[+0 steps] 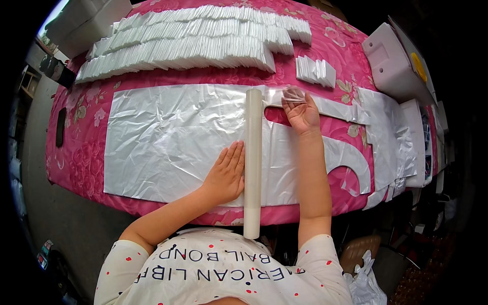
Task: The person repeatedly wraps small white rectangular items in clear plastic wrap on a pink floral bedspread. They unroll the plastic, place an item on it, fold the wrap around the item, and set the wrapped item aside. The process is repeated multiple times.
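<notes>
A thin white plastic apron (173,142) lies spread on the table, its strap pieces reaching to the right. Across it, running toward my body, rests a long pale tube (252,168). My left hand (226,172) lies flat on the plastic, fingers stretched out, right beside the tube's left side. To the right of the tube, my right hand (301,109) is turned palm up at the upper strap, fingers extended and slightly apart. Clear film covers its fingertips. The strap's cut-out shows the pink cloth beneath.
Long rows of folded white plastic packets (178,51) line the far side, with a small separate stack (315,71) to their right. More plastic sheets (386,137) hang over the right edge. White foam boxes (389,61) stand at the right; a dark object (61,127) lies left.
</notes>
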Demonstrator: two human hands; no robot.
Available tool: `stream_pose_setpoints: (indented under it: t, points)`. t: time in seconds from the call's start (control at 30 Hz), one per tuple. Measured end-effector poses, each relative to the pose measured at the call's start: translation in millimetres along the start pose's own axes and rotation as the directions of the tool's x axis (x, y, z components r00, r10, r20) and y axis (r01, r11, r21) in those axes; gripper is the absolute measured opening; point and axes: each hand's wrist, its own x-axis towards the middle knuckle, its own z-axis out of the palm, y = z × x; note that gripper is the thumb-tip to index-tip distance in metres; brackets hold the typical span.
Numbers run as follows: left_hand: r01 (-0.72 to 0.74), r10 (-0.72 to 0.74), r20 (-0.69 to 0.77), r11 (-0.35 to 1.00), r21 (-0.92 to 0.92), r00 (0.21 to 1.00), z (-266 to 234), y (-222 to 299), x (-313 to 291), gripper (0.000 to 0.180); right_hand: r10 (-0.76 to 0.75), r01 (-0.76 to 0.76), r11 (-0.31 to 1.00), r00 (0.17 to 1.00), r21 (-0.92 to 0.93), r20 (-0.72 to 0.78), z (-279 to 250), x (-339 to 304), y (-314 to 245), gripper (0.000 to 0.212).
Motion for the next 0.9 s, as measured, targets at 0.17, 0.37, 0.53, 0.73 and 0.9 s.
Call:
stream_pose_setpoints:
  t: [0.17, 0.37, 0.53, 0.73, 0.9]
  points:
    - [-0.007, 0.008, 0.012, 0.998, -0.061, 1.0, -1, 1, 3, 0.065, -0.191, 0.118, 0.978, 0.832, 0.171, 0.521, -47, -2, -136, 0.041]
    - [0.0, 0.0, -0.01, 0.997, -0.071, 1.0, 2, -1, 0, 0.065, -0.497, 0.551, 0.713, 0.833, -0.434, 0.242, 105, -64, -63, 0.04]
    - [-0.012, 0.009, 0.092, 1.0, 0.024, 0.996, -2, 1, 1, 0.064, -0.087, 0.632, 0.326, 0.761, -0.703, 0.643, 148, -77, 119, 0.037]
    - [-0.082, 0.095, -0.166, 0.993, 0.083, 0.981, 28, -7, 3, 0.061, 0.225, 0.727, -0.189, 0.687, -0.66, 0.691, 103, -55, 304, 0.042]
    - [-0.047, 0.054, -0.069, 0.995, 0.093, 0.996, 20, -4, 3, 0.061, 0.571, 0.779, -0.186, 0.582, -0.599, 0.579, 117, -93, 313, 0.059]
